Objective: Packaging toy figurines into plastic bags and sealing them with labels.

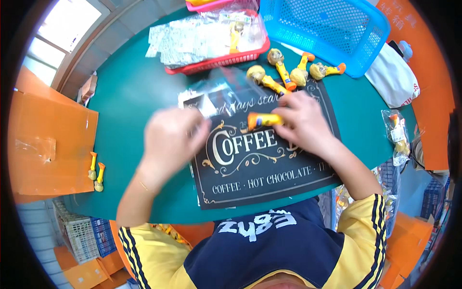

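My right hand (pixel 303 120) pinches a small yellow toy (pixel 262 120) with an orange flared end, above the black printed mat (pixel 260 183). The hand covers the toy's other end. My left hand (pixel 174 137) is smeared by motion over the mat's left edge, fingers curled; whether it grips anything cannot be seen. Just beyond its fingertips is a blurred clear plastic bag (pixel 231 94) with a white card (pixel 206 105). Several similar toys (pixel 281 67), yellow sticks with round, doll-like heads, lie past my right hand.
A red basket (pixel 226 60) of flat clear packets stands at the back, beside a blue basket (pixel 332 33). On the right lie a bagged toy (pixel 398 135) and a white cloth bag (pixel 394 79). An orange carton (pixel 57 139) stands left, near two loose toys (pixel 99 178).
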Action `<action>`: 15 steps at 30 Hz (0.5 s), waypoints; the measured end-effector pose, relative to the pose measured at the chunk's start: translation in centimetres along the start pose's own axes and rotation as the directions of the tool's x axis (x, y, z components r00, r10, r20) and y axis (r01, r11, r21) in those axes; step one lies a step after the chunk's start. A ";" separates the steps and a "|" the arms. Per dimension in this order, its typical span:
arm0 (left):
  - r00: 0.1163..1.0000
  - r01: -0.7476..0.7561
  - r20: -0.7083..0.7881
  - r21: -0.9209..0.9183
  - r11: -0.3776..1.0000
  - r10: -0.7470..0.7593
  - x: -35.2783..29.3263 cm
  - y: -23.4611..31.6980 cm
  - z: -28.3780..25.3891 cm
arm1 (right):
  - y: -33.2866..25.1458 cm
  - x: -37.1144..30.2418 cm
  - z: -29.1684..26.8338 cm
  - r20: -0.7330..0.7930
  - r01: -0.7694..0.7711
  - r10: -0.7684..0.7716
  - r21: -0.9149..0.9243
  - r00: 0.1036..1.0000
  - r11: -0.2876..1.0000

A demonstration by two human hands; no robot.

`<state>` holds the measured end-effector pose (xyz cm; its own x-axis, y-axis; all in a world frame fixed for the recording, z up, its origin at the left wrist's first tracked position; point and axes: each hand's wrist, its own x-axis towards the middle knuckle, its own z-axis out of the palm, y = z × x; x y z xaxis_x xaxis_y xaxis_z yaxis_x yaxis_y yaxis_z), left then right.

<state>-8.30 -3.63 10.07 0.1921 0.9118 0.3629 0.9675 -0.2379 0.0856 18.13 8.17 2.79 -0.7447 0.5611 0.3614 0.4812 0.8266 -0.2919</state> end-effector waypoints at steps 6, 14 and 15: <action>0.962 -0.049 0.259 -0.144 0.988 0.086 -5.9 4.2 4.3 | 1.5 -2.4 -3.2 0.000 -0.373 0.453 0.569 0.891 0.733; 0.916 -0.008 0.388 -0.235 0.972 0.102 -4.9 4.0 2.5 | 1.9 -5.9 -3.3 0.245 -0.321 0.454 0.942 0.856 0.097; 0.920 0.023 0.378 -0.312 0.950 0.102 -4.8 4.1 2.6 | 1.9 -6.3 -2.9 0.224 -0.266 0.375 0.962 0.900 0.063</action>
<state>-4.85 -8.11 6.23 0.3373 0.9414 -0.0083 0.8721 -0.3091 0.3792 25.08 6.33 2.59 -0.5935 0.8047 0.0173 -0.2164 -0.1388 -0.9664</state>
